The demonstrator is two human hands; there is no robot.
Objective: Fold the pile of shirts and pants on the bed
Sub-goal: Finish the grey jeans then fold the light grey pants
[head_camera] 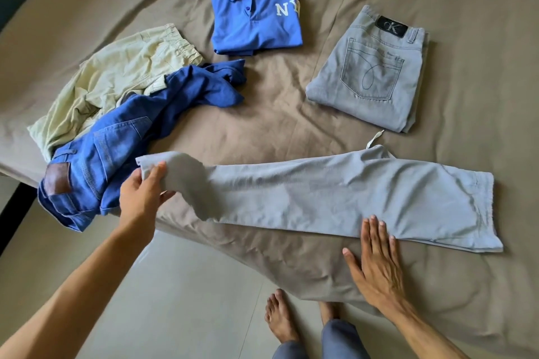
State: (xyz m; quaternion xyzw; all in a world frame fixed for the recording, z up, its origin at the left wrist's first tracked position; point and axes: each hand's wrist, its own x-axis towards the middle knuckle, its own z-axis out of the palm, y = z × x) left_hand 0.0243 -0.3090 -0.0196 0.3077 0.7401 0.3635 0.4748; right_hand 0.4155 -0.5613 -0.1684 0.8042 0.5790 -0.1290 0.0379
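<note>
Bare feet [281, 319] stand on the pale floor [180, 294] at the bed's near edge, under two reaching forearms. Readable marks: the folded blue polo shirt [256, 16] at the far middle shows white letters "NY" on its chest, and the folded grey jeans [370, 70] to its right carry a black waistband patch with "CK". A brown patch on the crumpled blue jeans [116, 143] is too blurred to read.

Those blue jeans lie in a heap at the left, partly over pale yellow-green trousers [116, 76] and just beside the left hand [143, 198].

Light grey pants [335, 198] stretch across the near part of the brown bed sheet [277, 119], legs together, a white drawstring poking out from their far edge. The left hand's fingers [159, 173] pinch the left end and hold it lifted off the sheet. The right hand [376, 259] lies flat, fingers straight and close together, fingertips pressing the pants' near edge, palm on the sheet.
</note>
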